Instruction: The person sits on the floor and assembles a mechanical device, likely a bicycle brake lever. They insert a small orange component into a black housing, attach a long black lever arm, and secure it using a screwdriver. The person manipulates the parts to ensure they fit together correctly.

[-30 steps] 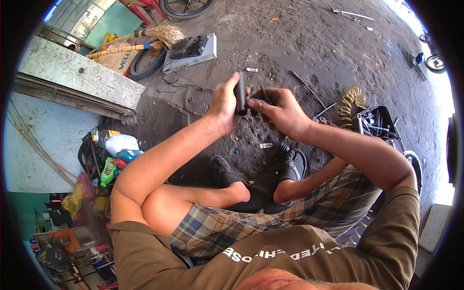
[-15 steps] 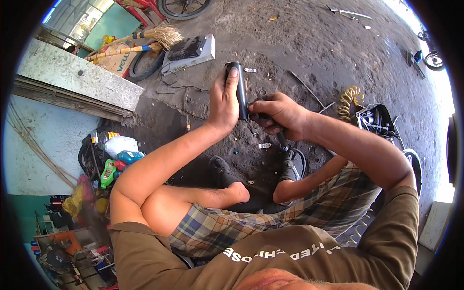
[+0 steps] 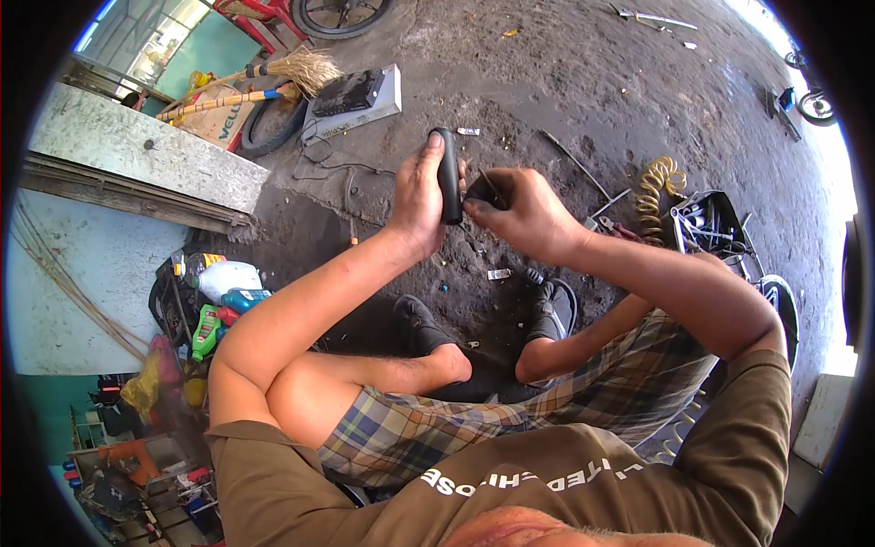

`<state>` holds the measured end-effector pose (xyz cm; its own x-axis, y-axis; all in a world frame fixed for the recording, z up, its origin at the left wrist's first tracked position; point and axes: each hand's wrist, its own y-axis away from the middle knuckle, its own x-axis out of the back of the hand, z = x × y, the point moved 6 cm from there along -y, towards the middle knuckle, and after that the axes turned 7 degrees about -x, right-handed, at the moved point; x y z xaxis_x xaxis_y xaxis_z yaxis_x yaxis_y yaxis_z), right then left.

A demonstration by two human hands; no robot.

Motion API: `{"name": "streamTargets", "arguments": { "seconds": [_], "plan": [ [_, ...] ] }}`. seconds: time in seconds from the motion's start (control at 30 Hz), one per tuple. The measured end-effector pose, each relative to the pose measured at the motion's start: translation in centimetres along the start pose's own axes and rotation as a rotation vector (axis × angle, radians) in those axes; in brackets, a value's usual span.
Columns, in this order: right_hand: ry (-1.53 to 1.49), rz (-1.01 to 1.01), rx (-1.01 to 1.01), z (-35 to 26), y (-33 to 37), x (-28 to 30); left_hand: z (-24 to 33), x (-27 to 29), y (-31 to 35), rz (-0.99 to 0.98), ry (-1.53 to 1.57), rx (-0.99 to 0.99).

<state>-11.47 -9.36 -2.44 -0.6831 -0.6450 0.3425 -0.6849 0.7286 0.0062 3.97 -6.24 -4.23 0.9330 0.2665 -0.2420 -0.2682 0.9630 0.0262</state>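
My left hand grips a long black rubber handlebar grip, held upright in front of me over the oily concrete floor. My right hand is closed just right of it, pinching a thin metal tool whose tip touches the grip's side. Both forearms reach forward over my bent knees and black shoes.
A black tray of tools and a yellow coiled hose lie to the right. A grey box with a black device, a broom and a tyre sit at the far left. Bottles crowd a bin at my left.
My left hand has lifted the black grip and turned it upright. My right hand has moved up beside it with the thin tool.
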Motion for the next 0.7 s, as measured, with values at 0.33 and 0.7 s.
{"name": "streamTargets", "arguments": {
  "seconds": [0.33, 0.7],
  "plan": [
    [-0.174, -0.084, -0.196, 0.1, 0.6, 0.0, 0.0, -0.1, -0.1, -0.010, -0.049, -0.058],
    [0.333, 0.137, 0.673, -3.4, 2.2, 0.4, -1.3, -0.4, 0.2, -0.025, 0.137, 0.150]
  ]
}}
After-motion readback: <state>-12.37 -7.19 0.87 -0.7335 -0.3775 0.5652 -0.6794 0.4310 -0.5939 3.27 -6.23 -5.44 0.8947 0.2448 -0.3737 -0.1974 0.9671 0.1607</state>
